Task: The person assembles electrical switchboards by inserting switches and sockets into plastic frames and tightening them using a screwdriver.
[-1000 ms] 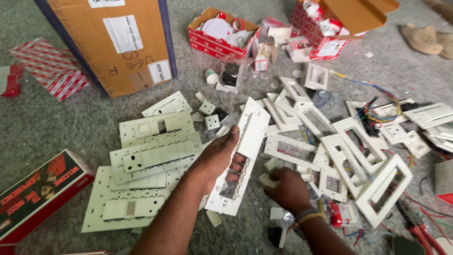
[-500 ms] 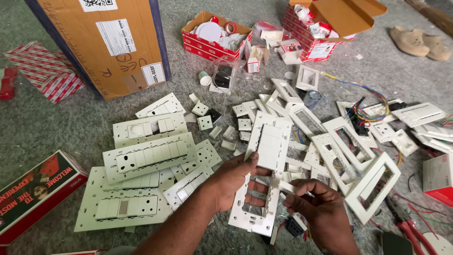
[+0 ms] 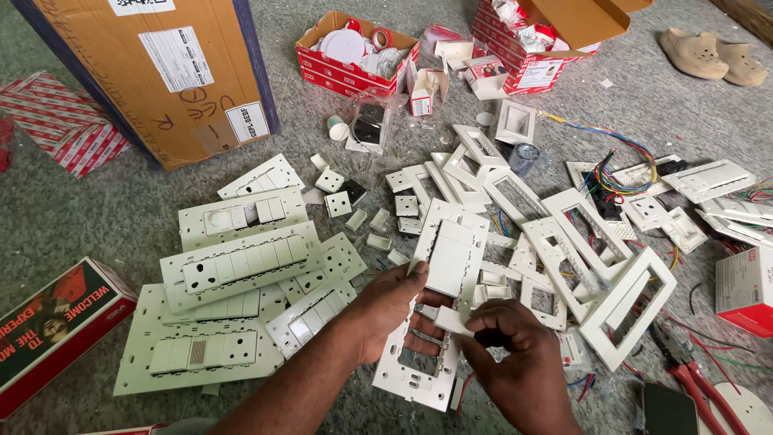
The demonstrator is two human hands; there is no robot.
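Two bare hands meet low in the view over a long white switch plate [image 3: 439, 302] that lies lengthwise on the grey floor [image 3: 105, 209], its near end between the wrists. The left hand [image 3: 386, 310] wraps the plate's left edge, thumb on top near the fitted switch block, fingers curled under. The right hand [image 3: 515, 354] pinches a small white switch module [image 3: 452, 320] between thumb and fingertips, pressed against the plate's open slot. Just right of that hand lie red-handled pliers [image 3: 692, 383] and an empty white frame [image 3: 628, 306].

Left of the hands, a heap of assembled switch boards [image 3: 233, 274] overlaps, and a red printed box [image 3: 56, 322] sits at the near left edge. Beyond the plate, loose white frames and small sockets are scattered, with a bundle of coloured wires [image 3: 612, 173] to the right.

Farther off, a large brown carton [image 3: 153, 68] stands at the far left, an open red box of parts [image 3: 354, 52] sits in the middle, and a pair of tan clogs [image 3: 713, 56] rests at the far right.
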